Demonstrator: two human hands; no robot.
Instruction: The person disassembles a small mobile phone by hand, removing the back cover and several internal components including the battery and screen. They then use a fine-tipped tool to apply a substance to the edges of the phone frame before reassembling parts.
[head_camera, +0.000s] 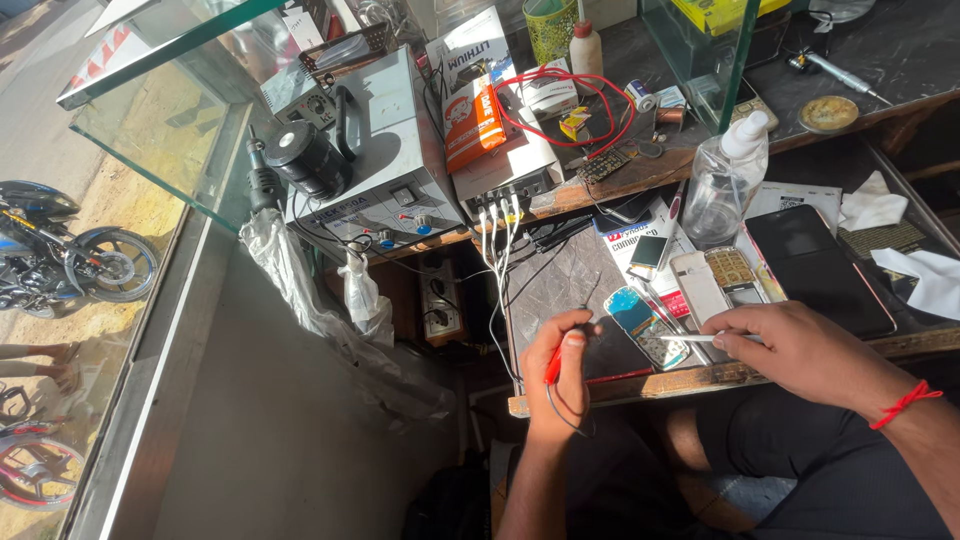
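Note:
My left hand (560, 372) grips a red-handled probe (553, 366) with a thin wire trailing below it, held at the near left edge of the dark workbench (560, 280). My right hand (800, 350), with a red thread on the wrist, pinches thin metal tweezers (690, 338) whose tip points left at a small opened phone circuit board (645, 325) lying between the two hands. Just behind the board lie a phone housing (695, 285) and a keypad part (735, 270).
A black smartphone (815, 265) lies right of the parts, with white tissues (920, 275) beyond. A clear spray bottle (725, 180), a grey power supply (370, 160), boxes, red wires (560, 100) and white cables (497, 250) crowd the back. Glass panels stand left; a motorbike (60, 250) is outside.

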